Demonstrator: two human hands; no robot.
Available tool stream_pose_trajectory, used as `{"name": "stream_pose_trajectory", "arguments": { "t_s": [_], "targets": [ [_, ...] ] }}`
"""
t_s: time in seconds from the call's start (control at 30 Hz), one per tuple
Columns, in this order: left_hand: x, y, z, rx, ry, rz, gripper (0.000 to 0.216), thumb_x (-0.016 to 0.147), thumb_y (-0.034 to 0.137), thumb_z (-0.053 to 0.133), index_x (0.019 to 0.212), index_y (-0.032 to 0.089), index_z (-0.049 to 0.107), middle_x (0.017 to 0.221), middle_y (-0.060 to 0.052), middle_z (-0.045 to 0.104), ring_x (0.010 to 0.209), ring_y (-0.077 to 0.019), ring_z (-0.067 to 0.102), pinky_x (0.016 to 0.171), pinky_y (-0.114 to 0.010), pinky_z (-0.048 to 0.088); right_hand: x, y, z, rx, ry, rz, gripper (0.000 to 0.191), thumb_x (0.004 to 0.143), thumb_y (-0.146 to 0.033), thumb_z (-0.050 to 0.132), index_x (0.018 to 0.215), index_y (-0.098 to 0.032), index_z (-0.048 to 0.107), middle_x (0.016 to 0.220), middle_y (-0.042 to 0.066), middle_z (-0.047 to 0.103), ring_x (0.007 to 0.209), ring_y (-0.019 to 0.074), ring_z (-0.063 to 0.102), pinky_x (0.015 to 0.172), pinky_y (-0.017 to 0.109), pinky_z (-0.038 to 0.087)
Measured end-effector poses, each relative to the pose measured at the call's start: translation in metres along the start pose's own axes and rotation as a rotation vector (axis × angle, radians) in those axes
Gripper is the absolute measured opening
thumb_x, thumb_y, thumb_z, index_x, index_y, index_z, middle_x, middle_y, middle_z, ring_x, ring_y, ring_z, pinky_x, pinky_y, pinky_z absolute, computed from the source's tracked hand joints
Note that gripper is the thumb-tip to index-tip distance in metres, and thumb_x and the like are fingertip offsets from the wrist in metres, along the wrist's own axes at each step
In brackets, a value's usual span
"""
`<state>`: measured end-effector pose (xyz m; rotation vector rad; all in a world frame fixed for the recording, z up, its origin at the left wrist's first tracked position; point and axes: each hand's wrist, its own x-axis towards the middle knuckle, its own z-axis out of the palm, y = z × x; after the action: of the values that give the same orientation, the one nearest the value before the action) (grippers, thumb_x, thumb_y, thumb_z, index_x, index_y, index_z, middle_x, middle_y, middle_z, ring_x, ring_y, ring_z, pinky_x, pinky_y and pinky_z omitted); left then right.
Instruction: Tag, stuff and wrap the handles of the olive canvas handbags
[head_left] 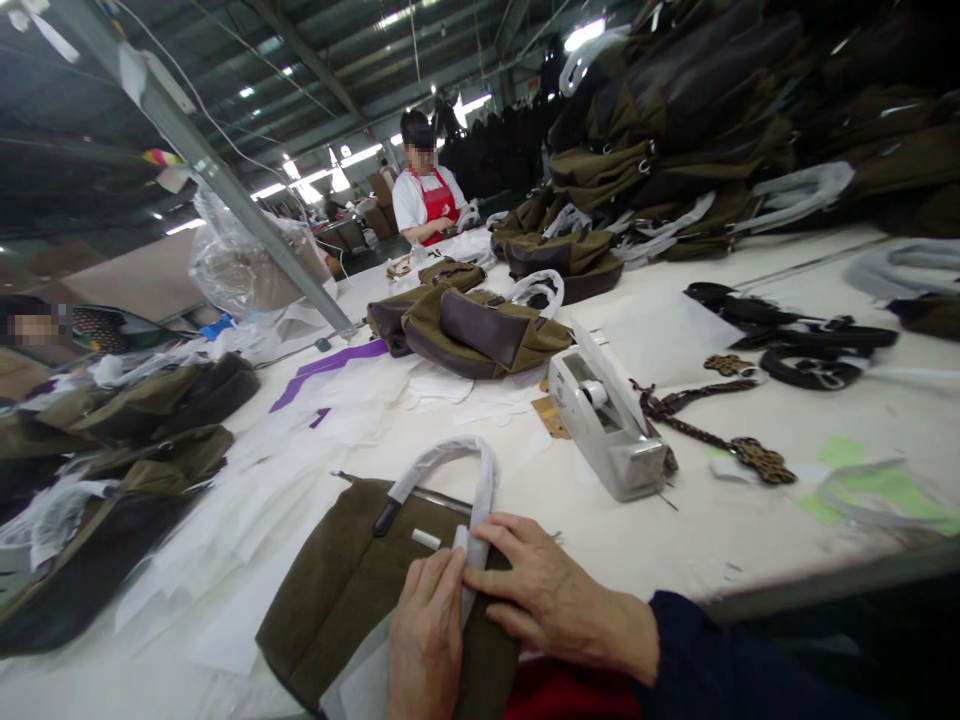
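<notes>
An olive-green canvas handbag (337, 600) with a white paper-wrapped handle (457, 470) lies flat on the white worktable (675, 520), well left of a grey tape dispenser (607, 420). At the handle's near end, the left hand (427, 640) is pressed down with closed fingers on the paper wrap. Just right of it, touching, the right hand (547, 595) pinches the same wrap between thumb and fingers. The wrap is best held taut and flat against the handle, so it is probably kept from loosening.
</notes>
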<state>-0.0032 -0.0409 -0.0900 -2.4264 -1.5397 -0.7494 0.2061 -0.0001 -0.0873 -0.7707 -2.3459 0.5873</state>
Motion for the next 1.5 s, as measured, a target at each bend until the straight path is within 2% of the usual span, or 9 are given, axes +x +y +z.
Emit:
{"name": "stream_pose_trajectory", "arguments": {
  "t_s": [0.13, 0.23, 0.47, 0.73, 1.07, 1.17, 1.27, 1.37, 1.5],
  "targets": [
    [-0.002, 0.001, 0.000, 0.029, -0.027, 0.012, 0.030, 0.097, 0.014, 0.043, 0.121, 0.017, 0.062, 0.108, -0.010, 0.067, 0.097, -0.0228, 0.061, 0.085, -0.035, 0.056, 0.007, -0.003, -0.007, 0.151, 0.137, 0.040, 0.030, 0.092, -0.015, 0.055, 0.119, -0.023, 0.064, 0.133, 0.010, 0.051, 0.125, 0.0212, 0.044, 0.108, 0.039, 0.042],
    [-0.002, 0.003, 0.001, 0.034, -0.030, 0.012, 0.028, 0.097, 0.013, 0.042, 0.115, 0.016, 0.064, 0.106, -0.010, 0.067, 0.092, -0.0226, 0.061, 0.083, -0.035, 0.056, 0.014, 0.000, 0.005, 0.048, 0.183, -0.039, 0.029, 0.095, -0.013, 0.050, 0.121, -0.018, 0.062, 0.124, 0.010, 0.058, 0.116, 0.0211, 0.050, 0.102, 0.036, 0.047],
    [0.001, 0.007, -0.005, 0.031, -0.037, -0.035, 0.029, 0.096, 0.011, 0.043, 0.118, 0.017, 0.061, 0.101, -0.010, 0.064, 0.090, -0.0211, 0.062, 0.082, -0.034, 0.055, 0.017, 0.015, 0.033, -0.176, 0.114, -0.097, 0.027, 0.097, -0.019, 0.050, 0.123, -0.013, 0.057, 0.111, 0.011, 0.063, 0.104, 0.0226, 0.053, 0.094, 0.037, 0.052],
    [-0.028, 0.005, -0.006, 0.104, -0.092, 0.007, 0.025, 0.093, 0.009, 0.046, 0.114, 0.016, 0.059, 0.106, -0.009, 0.064, 0.092, -0.0220, 0.061, 0.081, -0.035, 0.056, 0.015, 0.012, 0.028, -0.249, 0.113, -0.093, 0.028, 0.095, -0.014, 0.053, 0.122, -0.015, 0.058, 0.111, 0.013, 0.061, 0.106, 0.0237, 0.054, 0.090, 0.037, 0.053],
    [-0.021, 0.009, -0.006, 0.094, -0.117, -0.032, 0.033, 0.096, 0.011, 0.044, 0.127, 0.013, 0.053, 0.101, -0.010, 0.061, 0.089, -0.0201, 0.060, 0.078, -0.032, 0.056, 0.015, 0.009, 0.027, -0.208, 0.087, -0.053, 0.032, 0.094, -0.012, 0.052, 0.124, -0.019, 0.059, 0.115, 0.013, 0.060, 0.110, 0.0236, 0.054, 0.094, 0.038, 0.052],
    [-0.021, 0.009, -0.006, 0.096, -0.128, -0.027, 0.033, 0.095, 0.010, 0.042, 0.126, 0.012, 0.054, 0.101, -0.010, 0.060, 0.089, -0.0200, 0.060, 0.080, -0.033, 0.056, 0.012, 0.002, 0.009, -0.122, 0.089, -0.038, 0.037, 0.090, -0.011, 0.056, 0.124, -0.022, 0.060, 0.125, 0.013, 0.056, 0.117, 0.0243, 0.052, 0.097, 0.039, 0.051],
    [-0.022, 0.007, -0.004, 0.126, -0.129, -0.016, 0.032, 0.095, 0.010, 0.043, 0.125, 0.012, 0.054, 0.102, -0.010, 0.060, 0.090, -0.0205, 0.060, 0.083, -0.034, 0.056, -0.002, 0.001, -0.032, -0.066, 0.183, 0.032, 0.039, 0.090, -0.015, 0.056, 0.128, -0.024, 0.059, 0.130, 0.012, 0.055, 0.120, 0.0235, 0.052, 0.100, 0.038, 0.049],
    [-0.026, -0.002, 0.003, 0.146, -0.074, 0.060, 0.031, 0.095, 0.012, 0.044, 0.125, 0.012, 0.054, 0.103, -0.011, 0.061, 0.090, -0.0209, 0.060, 0.083, -0.034, 0.055, -0.025, 0.014, -0.088, -0.106, 0.414, 0.237, 0.026, 0.094, -0.024, 0.055, 0.118, -0.024, 0.065, 0.120, 0.009, 0.062, 0.112, 0.0221, 0.058, 0.098, 0.037, 0.049],
    [-0.038, -0.023, 0.030, 0.120, 0.079, 0.163, 0.028, 0.095, 0.012, 0.043, 0.120, 0.015, 0.054, 0.096, -0.009, 0.062, 0.083, -0.0207, 0.060, 0.078, -0.034, 0.052, -0.053, 0.042, -0.147, -0.103, 0.740, 0.604, 0.025, 0.092, -0.040, 0.057, 0.100, -0.019, 0.068, 0.103, 0.008, 0.067, 0.091, 0.0205, 0.062, 0.077, 0.032, 0.052]
  ]
}}
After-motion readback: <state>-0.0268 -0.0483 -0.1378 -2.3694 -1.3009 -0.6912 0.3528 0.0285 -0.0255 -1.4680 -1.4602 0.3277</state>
